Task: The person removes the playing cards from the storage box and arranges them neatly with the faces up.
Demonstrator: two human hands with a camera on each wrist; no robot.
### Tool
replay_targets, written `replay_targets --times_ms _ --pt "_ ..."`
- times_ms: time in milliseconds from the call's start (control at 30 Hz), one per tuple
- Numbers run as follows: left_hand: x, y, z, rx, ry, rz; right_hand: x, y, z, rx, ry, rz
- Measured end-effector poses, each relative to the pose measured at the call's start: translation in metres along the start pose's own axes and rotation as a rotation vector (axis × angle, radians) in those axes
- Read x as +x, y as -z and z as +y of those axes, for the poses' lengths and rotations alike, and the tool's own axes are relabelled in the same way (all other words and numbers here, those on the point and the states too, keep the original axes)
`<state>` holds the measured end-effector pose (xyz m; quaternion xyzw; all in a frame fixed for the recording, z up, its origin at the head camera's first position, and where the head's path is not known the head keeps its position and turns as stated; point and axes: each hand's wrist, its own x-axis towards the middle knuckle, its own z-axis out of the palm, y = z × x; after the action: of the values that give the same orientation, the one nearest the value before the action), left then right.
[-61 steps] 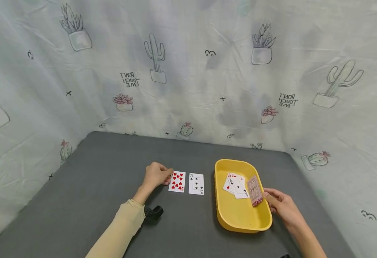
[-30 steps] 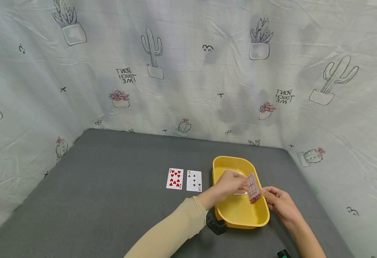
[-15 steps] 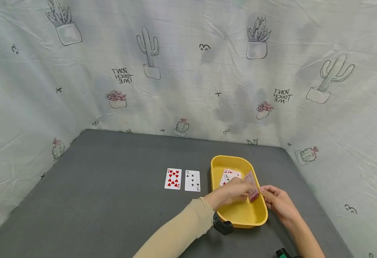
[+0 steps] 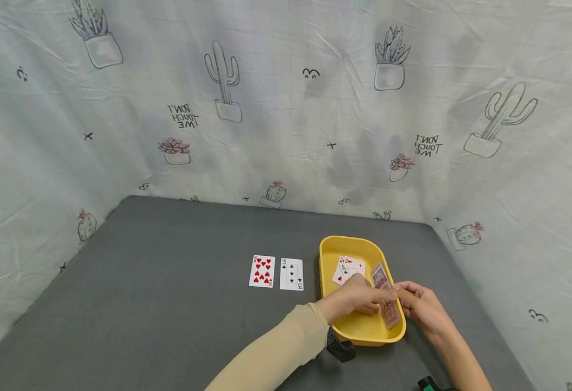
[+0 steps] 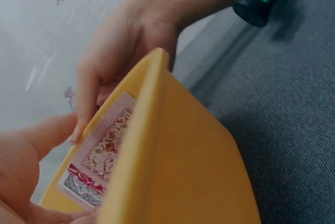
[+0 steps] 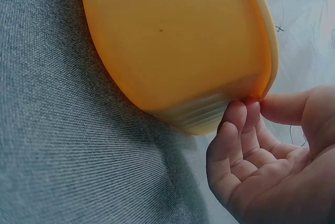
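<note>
So the right hand (image 4: 425,309) has its grip on the rim of a yellow rounded-rectangle plastic tray (image 4: 361,328), thumb on one side and fingers curled on the other. The left hand (image 4: 359,297) is down inside that tray, fingers up against some playing cards with red-and-pink patterned backs (image 4: 390,315). Those lean tilted against the tray's right wall, close to where the right hand pinches. Honestly can't tell if the left grip is closed on a card or just touching. Next to it, a few overlapping white face-up playing cards (image 4: 351,267) lie in the tray, an ace on top. Left of the tray, on the dark grey cloth-covered desk (image 4: 168,282), there's a white card full of red hearts (image 4: 262,271) and a white three of clubs (image 4: 291,275), side by side, not touching.
</note>
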<state>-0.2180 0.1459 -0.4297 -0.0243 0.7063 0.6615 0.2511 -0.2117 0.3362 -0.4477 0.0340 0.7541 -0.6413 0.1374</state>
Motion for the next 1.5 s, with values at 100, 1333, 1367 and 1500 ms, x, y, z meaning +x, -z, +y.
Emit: replay_targets --times_ms 100,1333,1367,1500 --pt "-0.004 -0.003 0.001 0.065 0.011 0.034 0.000 0.000 0.000 0.000 -0.009 0.004" --pt "-0.014 0.014 -0.009 0.382 -0.196 0.177 -0.005 0.001 -0.001 -0.011 -0.039 0.032" --pt "-0.016 0.017 -0.009 0.393 -0.236 0.185 -0.005 0.000 0.000 -0.011 -0.044 0.032" --pt "-0.031 0.035 -0.003 0.318 -0.365 0.185 -0.004 -0.001 0.000 -0.007 -0.055 0.033"
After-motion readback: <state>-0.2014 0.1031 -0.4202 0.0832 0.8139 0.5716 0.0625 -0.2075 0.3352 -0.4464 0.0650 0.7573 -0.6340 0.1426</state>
